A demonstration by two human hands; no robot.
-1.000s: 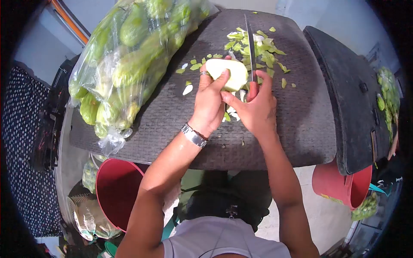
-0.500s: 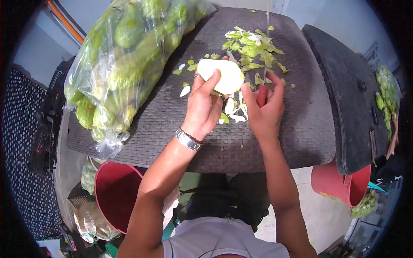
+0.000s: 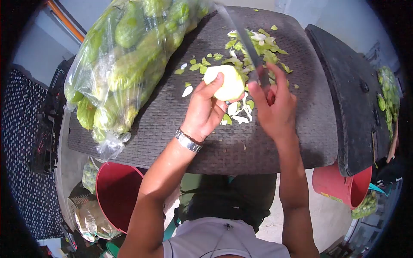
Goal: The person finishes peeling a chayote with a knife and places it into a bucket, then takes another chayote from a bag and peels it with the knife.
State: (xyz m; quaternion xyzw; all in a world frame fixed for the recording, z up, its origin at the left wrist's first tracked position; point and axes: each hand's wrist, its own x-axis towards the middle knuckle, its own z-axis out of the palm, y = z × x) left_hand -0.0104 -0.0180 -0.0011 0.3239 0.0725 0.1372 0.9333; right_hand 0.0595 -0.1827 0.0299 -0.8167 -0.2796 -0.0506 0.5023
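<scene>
My left hand [image 3: 205, 105] is closed around a pale peeled chayote [image 3: 230, 81], thumb on its upper side, above the dark woven-pattern table [image 3: 176, 146]. Just to the right, my right hand [image 3: 277, 103] grips the red handle of a long knife [image 3: 244, 38]. The blade points up and to the left, blurred by motion, and is apart from the chayote. Green and white peelings [image 3: 273, 56] lie scattered beyond both hands, and a few white strips [image 3: 241, 112] rest below the chayote.
A clear plastic bag of green chayotes [image 3: 129, 69] fills the table's left side. Below the table edge stand a red bucket [image 3: 116, 193] at left and another red bucket [image 3: 340, 185] at right. A dark panel [image 3: 344, 99] borders the table's right; bagged green produce [image 3: 387, 94] lies beyond.
My right hand has moved right and slightly down, and the knife blade has swung to tilt left. The chayote has turned a little in my left hand and shifted slightly right and down.
</scene>
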